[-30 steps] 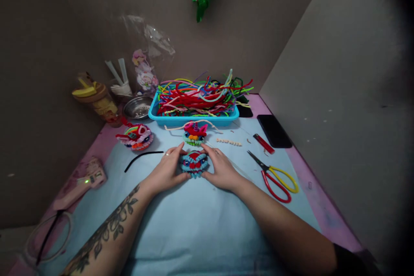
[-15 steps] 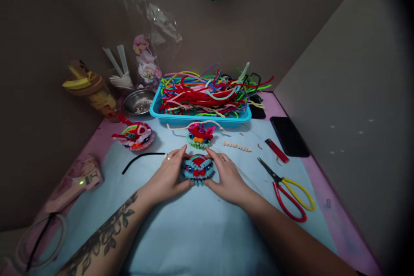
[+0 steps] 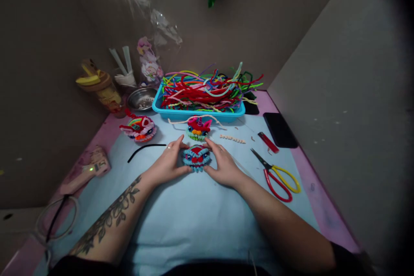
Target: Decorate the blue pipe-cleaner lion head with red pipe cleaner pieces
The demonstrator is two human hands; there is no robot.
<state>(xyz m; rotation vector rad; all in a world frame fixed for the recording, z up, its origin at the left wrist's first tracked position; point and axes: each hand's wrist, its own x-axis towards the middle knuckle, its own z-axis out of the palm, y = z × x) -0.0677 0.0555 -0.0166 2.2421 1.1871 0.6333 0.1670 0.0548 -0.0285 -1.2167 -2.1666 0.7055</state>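
Note:
A small blue and red lion-dance head point(image 3: 196, 158) of fuzzy pipe cleaners is on the blue cloth point(image 3: 194, 215), its face toward me. My left hand point(image 3: 168, 160) curves around its left side, thumb at the lower front. From the right, my right hand point(image 3: 224, 161) holds it the same way. Just behind stands a second head point(image 3: 198, 128), pink-red, orange and green, with a cream pipe cleaner point(image 3: 174, 121) reaching out from it at both sides. A red, pink and white head point(image 3: 139, 128) sits farther left. Near my left hand lies a black pipe cleaner point(image 3: 144, 148).
A blue tray point(image 3: 200, 116) heaped with coloured pipe cleaners stands at the back, beside a metal bowl point(image 3: 141, 100). At right lie scissors point(image 3: 274, 172), a red comb-like strip point(image 3: 268, 142), a black phone point(image 3: 280, 130) and a coiled cream piece point(image 3: 232, 139). A pink glue gun point(image 3: 89, 170) rests left.
The camera view has shifted slightly, so the table sits a little differently in the picture. Both hands stay around the blue and red lion-dance head, with little change in their hold.

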